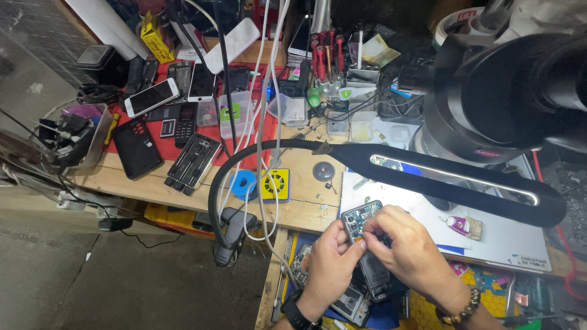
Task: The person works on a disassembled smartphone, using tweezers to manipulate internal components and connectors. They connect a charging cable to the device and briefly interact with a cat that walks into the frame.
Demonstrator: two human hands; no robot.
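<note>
While both hands are meeting at the lower centre of the frame, the left hand (330, 260) is gripping the small opened phone body with exposed dark circuitry (359, 218) from below, and the right hand (408, 244) is pinching its lower edge with thumb and fingertips closed on it. Just beneath them, more dismantled phones (361, 293) are lying on a blue mat. Immediately above the hands, a long black lamp bar (452, 178) is stretching right across the white work pad (501, 238). Farther up left, a white smartphone (151, 96) is resting on a red mat (165, 150).
</note>
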